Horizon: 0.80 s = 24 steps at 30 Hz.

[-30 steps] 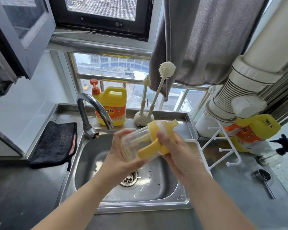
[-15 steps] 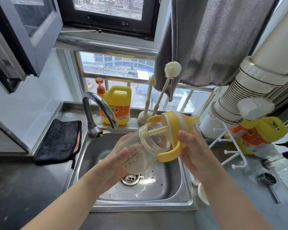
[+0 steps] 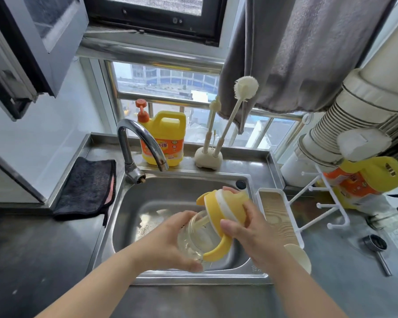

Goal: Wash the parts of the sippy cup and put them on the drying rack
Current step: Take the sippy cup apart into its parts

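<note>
Over the steel sink, my left hand grips the clear cup body of the sippy cup. My right hand holds the yellow lid with handles, tilted against the cup's mouth, with its pale straw reaching into the cup. Whether the lid is still screwed on I cannot tell. The white drying rack with pegs stands to the right of the sink, its wood-patterned tray beside the basin.
The tap arches over the sink's back left. A yellow detergent jug and a brush holder stand behind. Black cloth lies left. A small cream cup, a metal scoop and another jug sit right.
Both hands have dropped lower into the sink with the cup. The lid, held apart from the cup mouth half a second ago, now rests tilted against it.
</note>
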Each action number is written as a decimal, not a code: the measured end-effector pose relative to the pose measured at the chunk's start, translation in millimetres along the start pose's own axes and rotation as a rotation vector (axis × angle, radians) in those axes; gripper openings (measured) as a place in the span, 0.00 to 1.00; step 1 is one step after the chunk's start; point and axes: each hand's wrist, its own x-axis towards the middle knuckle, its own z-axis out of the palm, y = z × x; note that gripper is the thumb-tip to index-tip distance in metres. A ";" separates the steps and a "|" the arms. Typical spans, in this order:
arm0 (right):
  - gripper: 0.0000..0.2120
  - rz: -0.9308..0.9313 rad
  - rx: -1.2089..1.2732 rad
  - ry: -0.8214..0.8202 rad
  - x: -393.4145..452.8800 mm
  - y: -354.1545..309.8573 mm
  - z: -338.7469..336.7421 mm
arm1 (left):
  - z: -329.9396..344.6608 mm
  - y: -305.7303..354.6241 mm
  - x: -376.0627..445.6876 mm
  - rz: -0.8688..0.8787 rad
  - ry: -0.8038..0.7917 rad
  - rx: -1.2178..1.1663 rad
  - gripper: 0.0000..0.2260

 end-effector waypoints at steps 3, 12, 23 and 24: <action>0.36 0.028 -0.036 0.018 0.9 4.7 -3.3 | 5.0 -12.0 4.2 -0.016 0.015 -0.043 0.33; 0.35 0.037 -0.057 -0.029 19.4 15.8 25.8 | -10.2 -62.1 -19.9 -0.103 0.261 -0.042 0.38; 0.34 0.025 -0.237 -0.222 61.8 46.4 126.2 | -65.6 -131.3 -104.6 -0.353 0.876 -0.039 0.34; 0.34 0.026 -0.233 -0.227 65.1 48.6 132.9 | -71.3 -136.6 -108.9 -0.387 0.928 -0.039 0.34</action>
